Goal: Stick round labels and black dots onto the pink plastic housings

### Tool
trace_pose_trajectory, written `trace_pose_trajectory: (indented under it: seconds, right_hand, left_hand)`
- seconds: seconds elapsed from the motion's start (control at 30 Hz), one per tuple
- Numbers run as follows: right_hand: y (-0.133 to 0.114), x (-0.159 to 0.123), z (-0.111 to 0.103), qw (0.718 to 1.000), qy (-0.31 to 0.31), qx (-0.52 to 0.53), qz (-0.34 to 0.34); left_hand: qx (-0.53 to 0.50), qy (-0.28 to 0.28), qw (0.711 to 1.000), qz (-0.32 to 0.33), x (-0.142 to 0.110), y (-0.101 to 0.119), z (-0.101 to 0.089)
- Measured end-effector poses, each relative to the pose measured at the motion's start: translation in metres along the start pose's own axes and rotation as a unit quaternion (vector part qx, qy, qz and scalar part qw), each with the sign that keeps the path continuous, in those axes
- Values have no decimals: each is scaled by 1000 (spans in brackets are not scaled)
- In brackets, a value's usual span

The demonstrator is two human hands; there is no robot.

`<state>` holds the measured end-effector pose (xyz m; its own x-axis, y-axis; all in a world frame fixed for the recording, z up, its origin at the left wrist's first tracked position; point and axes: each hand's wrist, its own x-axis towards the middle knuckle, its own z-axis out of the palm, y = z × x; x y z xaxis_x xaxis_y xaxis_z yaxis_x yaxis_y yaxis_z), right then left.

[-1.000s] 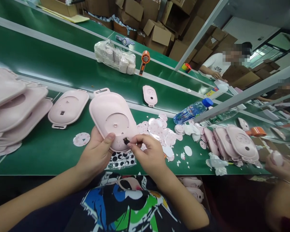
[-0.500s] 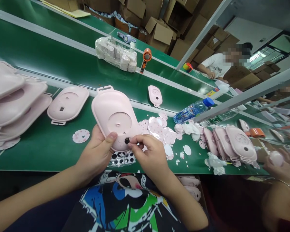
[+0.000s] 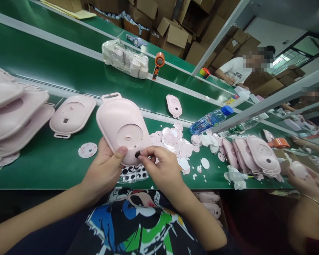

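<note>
A pink oval plastic cover (image 3: 119, 117) with a round recess is tilted up above the bench, and my left hand (image 3: 108, 159) grips its lower left side, thumb on the front face. Near the cover's lower end, my right hand (image 3: 162, 163) pinches a small black round sticker (image 3: 137, 154) between thumb and forefinger, over the small square opening. Below the cover, partly hidden by it, lies a sheet of black round stickers (image 3: 133, 174). A patterned round sticker (image 3: 87, 150) rests on the bench left of my left hand.
Pink covers are stacked at the left (image 3: 18, 120), with a single cover (image 3: 73, 113) beside them. Round patterned stickers (image 3: 172, 140) lie heaped on the right, near a water bottle (image 3: 211, 119). Further right, a co-worker's hands (image 3: 305, 179) hold a pale round part.
The black sticker now sits over the square opening, with my right fingers still at it. The whole view has shifted slightly; my left hand keeps its grip on the cover.
</note>
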<state>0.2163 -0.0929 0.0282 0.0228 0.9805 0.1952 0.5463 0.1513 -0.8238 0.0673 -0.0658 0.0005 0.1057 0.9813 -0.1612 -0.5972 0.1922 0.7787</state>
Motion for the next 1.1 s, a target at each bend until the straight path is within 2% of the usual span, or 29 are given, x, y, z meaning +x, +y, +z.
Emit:
trace_pose_trajectory:
  seconds: [0.5,0.67,0.8,0.83,0.97,1.07,1.1]
  right_hand:
    - [3,-1,3,1000,2,-10,-11]
    - [4,-2,5,1000,-4,0,16]
    - [9,-3,4,997,26,32,59]
    - [12,-4,6,996,11,53,65]
    - [27,-12,21,976,-112,163,89]
    - [32,-16,24,974,-101,158,124]
    - [32,-15,21,975,-117,139,128]
  left_hand:
    - [14,18,1000,12,-6,-1,5]
    - [21,9,999,40,-9,-2,4]
    - [9,-12,999,29,-9,-1,0]
    - [10,-18,999,30,-9,-1,-1]
    - [42,-22,997,61,-8,-2,-9]
    - [73,-25,997,25,-4,-4,-17]
    - [81,-25,996,3,-1,-5,-20]
